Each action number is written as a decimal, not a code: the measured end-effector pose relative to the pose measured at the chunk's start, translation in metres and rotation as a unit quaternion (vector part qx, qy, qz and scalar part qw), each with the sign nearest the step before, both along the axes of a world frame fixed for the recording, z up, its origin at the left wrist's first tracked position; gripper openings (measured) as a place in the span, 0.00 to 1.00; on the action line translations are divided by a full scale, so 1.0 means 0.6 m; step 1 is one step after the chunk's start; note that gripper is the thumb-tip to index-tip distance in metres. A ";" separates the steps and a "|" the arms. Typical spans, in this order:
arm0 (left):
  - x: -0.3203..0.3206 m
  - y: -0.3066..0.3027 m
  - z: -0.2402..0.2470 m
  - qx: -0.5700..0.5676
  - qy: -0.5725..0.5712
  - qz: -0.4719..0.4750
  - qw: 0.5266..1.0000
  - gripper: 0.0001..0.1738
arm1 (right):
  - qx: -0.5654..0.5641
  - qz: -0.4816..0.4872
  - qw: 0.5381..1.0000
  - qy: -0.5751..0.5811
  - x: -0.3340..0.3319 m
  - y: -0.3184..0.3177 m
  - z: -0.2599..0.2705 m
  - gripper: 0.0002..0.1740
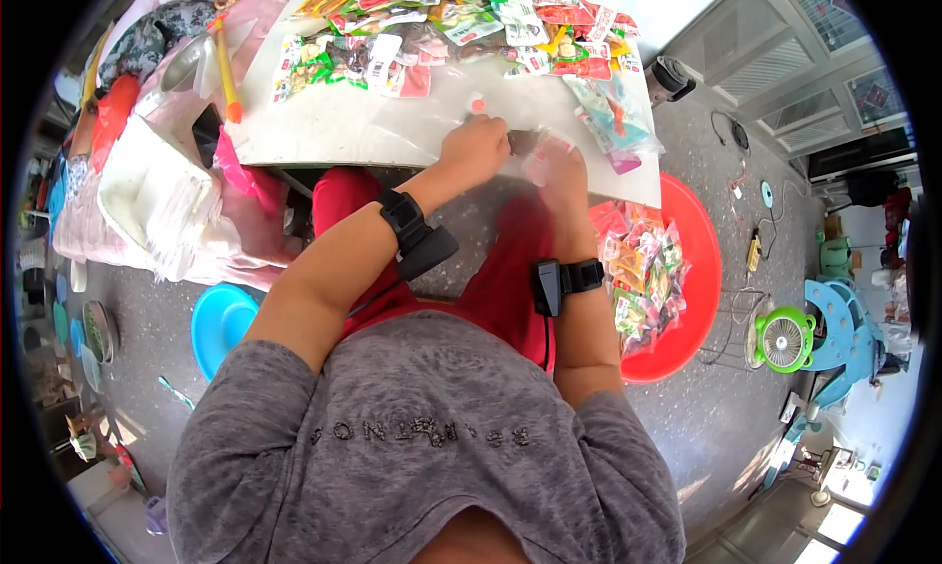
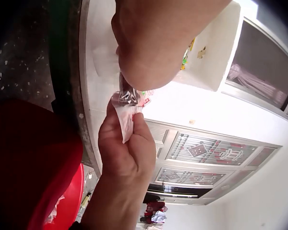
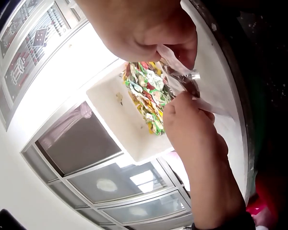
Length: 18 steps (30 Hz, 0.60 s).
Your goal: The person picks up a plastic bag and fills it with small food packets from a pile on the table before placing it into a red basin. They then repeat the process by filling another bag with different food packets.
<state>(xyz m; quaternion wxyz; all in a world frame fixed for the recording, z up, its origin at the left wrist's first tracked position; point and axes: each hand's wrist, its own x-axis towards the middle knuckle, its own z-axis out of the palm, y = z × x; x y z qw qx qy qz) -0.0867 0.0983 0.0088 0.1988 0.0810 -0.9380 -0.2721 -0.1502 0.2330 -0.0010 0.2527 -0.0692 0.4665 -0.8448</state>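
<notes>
Now, left hand (image 1: 474,147) & right hand (image 1: 559,172) fingers pinching packet (image 2: 126,115), at table (image 1: 392,132) edge, basin (image 1: 702,270) nr

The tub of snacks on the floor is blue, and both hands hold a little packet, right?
No. The tub of snacks is red, not blue, as the head view shows. The left hand and right hand do both hold a little packet.

home packing spot, snack packets (image 1: 461,20) heaped on table (image 1: 324,128), fan (image 1: 782,339)
</notes>
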 end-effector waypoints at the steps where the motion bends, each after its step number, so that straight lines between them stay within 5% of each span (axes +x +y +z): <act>1: 0.000 0.001 0.004 0.002 -0.006 0.002 1.000 0.08 | 0.006 -0.006 1.000 -0.009 0.004 -0.016 -0.001 0.06; 6: 0.009 -0.002 0.016 0.000 -0.052 -0.010 0.999 0.08 | 0.214 0.065 0.975 0.018 -0.005 -0.034 -0.003 0.06; 12: 0.015 0.014 0.034 0.008 -0.109 -0.052 0.993 0.10 | 0.331 0.143 0.928 0.096 -0.012 -0.007 0.021 0.05; 15: 0.013 0.016 0.035 0.006 -0.107 -0.086 0.990 0.11 | 0.168 0.065 0.984 -0.012 0.004 -0.028 0.014 0.08; 18: -0.011 0.002 0.011 -0.004 -0.162 -0.050 0.985 0.11 | 0.068 0.034 0.996 0.053 -0.022 -0.048 -0.084 0.11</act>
